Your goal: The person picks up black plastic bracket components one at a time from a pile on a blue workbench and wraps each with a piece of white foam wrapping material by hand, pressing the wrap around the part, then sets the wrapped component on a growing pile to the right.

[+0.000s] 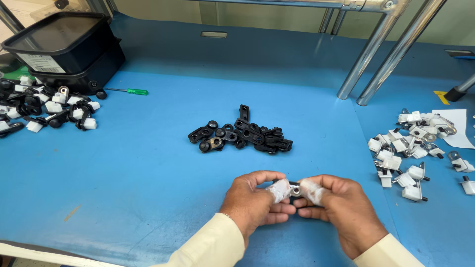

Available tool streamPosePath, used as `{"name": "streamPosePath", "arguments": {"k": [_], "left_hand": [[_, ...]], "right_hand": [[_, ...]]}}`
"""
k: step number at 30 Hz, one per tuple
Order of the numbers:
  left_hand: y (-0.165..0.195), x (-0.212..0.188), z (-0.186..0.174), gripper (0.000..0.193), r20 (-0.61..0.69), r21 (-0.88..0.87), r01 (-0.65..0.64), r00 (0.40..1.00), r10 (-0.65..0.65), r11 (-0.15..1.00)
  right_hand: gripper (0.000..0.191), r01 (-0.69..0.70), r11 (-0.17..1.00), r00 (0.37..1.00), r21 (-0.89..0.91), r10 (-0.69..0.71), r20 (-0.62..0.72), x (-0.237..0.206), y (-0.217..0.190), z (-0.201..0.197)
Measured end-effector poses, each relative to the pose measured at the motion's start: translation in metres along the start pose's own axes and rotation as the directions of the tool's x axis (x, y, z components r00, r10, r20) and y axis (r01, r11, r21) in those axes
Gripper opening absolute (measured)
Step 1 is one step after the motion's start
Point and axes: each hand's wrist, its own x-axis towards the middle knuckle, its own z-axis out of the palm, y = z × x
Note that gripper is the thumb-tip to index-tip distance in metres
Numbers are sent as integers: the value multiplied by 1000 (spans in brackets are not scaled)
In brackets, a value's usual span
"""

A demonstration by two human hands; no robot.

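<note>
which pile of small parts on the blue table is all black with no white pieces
The middle pile, just beyond the hands. The left pile and right pile both contain white pieces.

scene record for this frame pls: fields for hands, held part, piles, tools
left hand: pinching small black part, thumb tip wrapped in white
right hand: pinching same part, thumb tip wrapped in white
small black part: between both thumbs, metal eyelet showing
black parts pile: mat centre
white parts pile: right
mixed parts pile: left
green screwdriver: beside black bin
blue mat: work surface
</note>
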Motion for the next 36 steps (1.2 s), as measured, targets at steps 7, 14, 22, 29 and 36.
{"name": "streamPosePath", "arguments": {"k": [7, 14, 22, 29, 36], "left_hand": [[9, -13, 12, 27, -87, -73, 44, 995, -51, 996], [10, -23, 28, 34, -246, 125, -84, 963, 113, 989], [19, -31, 29, 25, -238, -115, -45, 971, 17, 992], [18, -31, 30, 24, -184, -230, 29, 980, -72, 973], [16, -32, 35, 40, -324, 29, -87, 941, 92, 996]], "right_hand": [[21, -177, 964, 979, 196, 193, -68, -15, -3, 15], [17, -41, 963, 971, 268, 102, -218, -17, -7, 30], [38, -99, 920, 962, 379, 185, -199, -28, -18, 35], [21, -101, 934, 968, 344, 173, -184, -17, -4, 33], [19, -192, 871, 908, 453, 333, -254, -16, 0, 43]]}}
